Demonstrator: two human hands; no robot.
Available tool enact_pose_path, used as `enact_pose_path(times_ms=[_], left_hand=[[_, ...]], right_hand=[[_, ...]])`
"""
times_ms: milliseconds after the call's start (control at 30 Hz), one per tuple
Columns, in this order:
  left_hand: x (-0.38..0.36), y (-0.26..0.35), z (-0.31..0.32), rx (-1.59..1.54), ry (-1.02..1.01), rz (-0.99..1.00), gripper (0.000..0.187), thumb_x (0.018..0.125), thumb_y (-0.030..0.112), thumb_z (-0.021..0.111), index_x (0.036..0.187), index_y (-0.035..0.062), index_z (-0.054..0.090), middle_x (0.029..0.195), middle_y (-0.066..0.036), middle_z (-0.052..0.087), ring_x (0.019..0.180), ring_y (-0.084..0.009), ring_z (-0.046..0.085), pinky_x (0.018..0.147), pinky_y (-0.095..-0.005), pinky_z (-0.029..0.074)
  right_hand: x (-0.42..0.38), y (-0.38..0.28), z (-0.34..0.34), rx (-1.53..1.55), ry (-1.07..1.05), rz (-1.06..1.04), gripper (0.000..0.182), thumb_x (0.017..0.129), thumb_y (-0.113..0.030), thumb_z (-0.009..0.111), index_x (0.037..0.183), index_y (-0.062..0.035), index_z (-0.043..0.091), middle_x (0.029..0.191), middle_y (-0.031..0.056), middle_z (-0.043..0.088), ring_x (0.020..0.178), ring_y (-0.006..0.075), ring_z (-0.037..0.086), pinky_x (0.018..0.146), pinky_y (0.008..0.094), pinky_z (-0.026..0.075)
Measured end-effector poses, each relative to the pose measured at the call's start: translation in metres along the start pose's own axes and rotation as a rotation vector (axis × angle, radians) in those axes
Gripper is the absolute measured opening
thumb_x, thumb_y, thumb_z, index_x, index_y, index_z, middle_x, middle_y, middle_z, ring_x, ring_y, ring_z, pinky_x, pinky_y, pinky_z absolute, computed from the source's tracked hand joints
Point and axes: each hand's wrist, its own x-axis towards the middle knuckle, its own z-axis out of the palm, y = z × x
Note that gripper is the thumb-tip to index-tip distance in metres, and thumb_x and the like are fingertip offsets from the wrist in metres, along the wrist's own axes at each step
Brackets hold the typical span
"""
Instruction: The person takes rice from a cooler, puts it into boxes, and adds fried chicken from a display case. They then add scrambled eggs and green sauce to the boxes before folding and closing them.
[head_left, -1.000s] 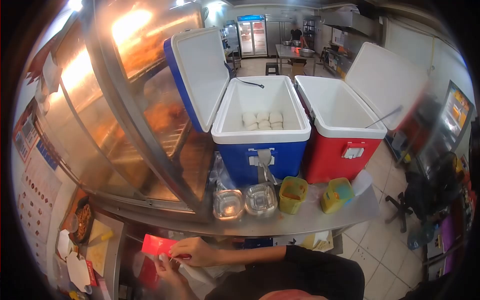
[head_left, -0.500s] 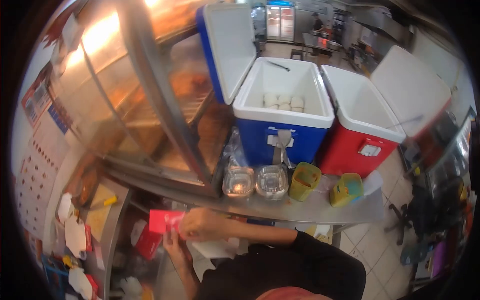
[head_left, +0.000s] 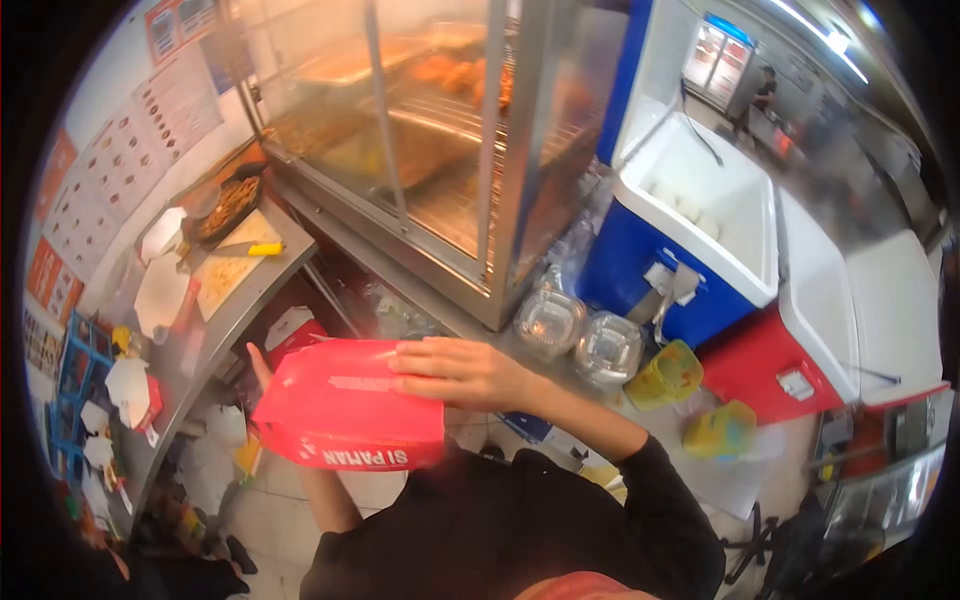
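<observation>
A large red box with white "SI PAMAN" lettering (head_left: 350,400) is held up in front of my body. My right hand (head_left: 455,372) presses on its upper right part with the fingers close together. Behind the box's left end is my left hand (head_left: 260,368); one finger or thumb shows above the edge, and the box hides the rest. A glass display cabinet (head_left: 400,130) with food stands beyond the box. Clear plastic containers (head_left: 551,318) sit to the right of my right hand.
At the left, a metal counter (head_left: 235,315) bears a cutting board (head_left: 240,265), a yellow-handled knife (head_left: 264,249) and open boxes. Right: yellow tubs (head_left: 665,375), a blue cooler (head_left: 640,270) and a red cooler (head_left: 765,370). A person (head_left: 765,90) stands far back.
The view has turned to the left. The red box now shows large and broad in front of me, and my right hand has moved onto its upper right part.
</observation>
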Motion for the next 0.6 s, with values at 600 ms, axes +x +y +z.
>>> enact_pose_path(times_ms=[600], left_hand=[[0.006,0.001,-0.051,-0.155,0.109,0.344,0.047,0.103,0.041,0.042,0.133,0.0041,0.046,0.121,-0.008,0.059,0.112,-0.0183,0.058,0.095,-0.0344,0.050]], right_hand=[[0.119,0.034,0.122,0.524,0.283,0.084,0.023,0.070,-0.013,0.080,0.081,-0.0047,0.062,0.100,0.0088,0.062,0.105,0.0303,0.063,0.079,0.0392,0.056]])
